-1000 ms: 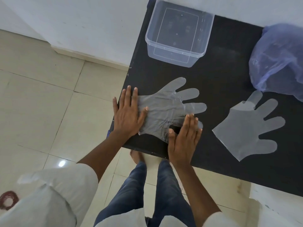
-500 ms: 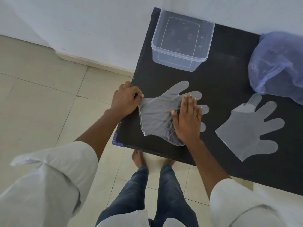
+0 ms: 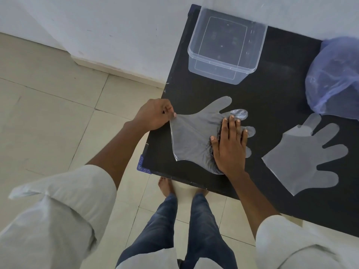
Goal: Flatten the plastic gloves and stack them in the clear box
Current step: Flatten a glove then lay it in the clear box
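Observation:
A clear plastic glove (image 3: 194, 133) lies on the black table (image 3: 272, 105), cuff toward the left edge. My left hand (image 3: 155, 116) pinches the cuff's upper corner and holds it taut. My right hand (image 3: 230, 146) lies flat, fingers spread, on the glove's palm and finger bases; plastic bunches beside it and one fingertip is puffed with air. A second glove (image 3: 305, 152) lies flat to the right, untouched. The clear box (image 3: 226, 45) stands at the table's back left, with nothing in it.
A bluish plastic bag (image 3: 336, 78) bulges at the table's back right. The table's left edge and near edge run close to the held glove. Tiled floor and my bare feet (image 3: 167, 185) are below; a white wall stands behind.
My left hand went from lying flat on the cuff to pinching its corner. My right hand slid from the glove's near edge up onto its palm toward the fingers.

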